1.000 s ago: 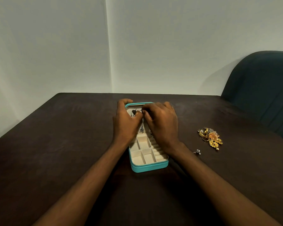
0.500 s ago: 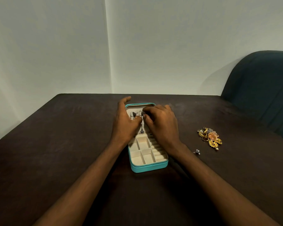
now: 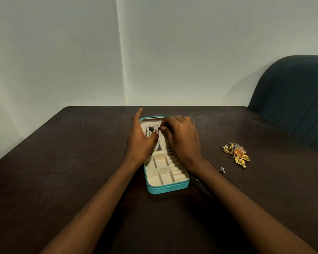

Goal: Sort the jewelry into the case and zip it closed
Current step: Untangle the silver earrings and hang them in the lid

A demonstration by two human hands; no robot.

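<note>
A teal jewelry case (image 3: 168, 188) lies open flat on the dark table, with cream compartments in its near half. In its far half hang dark silver pieces, one a long drop earring (image 3: 159, 146). My right hand (image 3: 182, 138) hovers over the far half and pinches the top of that earring with thumb and fingertips. My left hand (image 3: 140, 138) rests on the case's left side, thumb pressing beside the earring, index finger stretched out past the far rim. A pile of gold jewelry (image 3: 236, 153) and a small silver stud (image 3: 221, 170) lie on the table to the right.
The dark brown table (image 3: 62, 162) runs up to a pale wall at the back. A dark teal chair back (image 3: 292, 99) stands at the far right, beside the table's right edge. Another tiny piece (image 3: 197, 180) lies near my right forearm.
My left index finger has straightened and lifted past the case's far rim. My right hand's fingertips have shifted slightly at the earring's top. The case and the gold pile have not moved.
</note>
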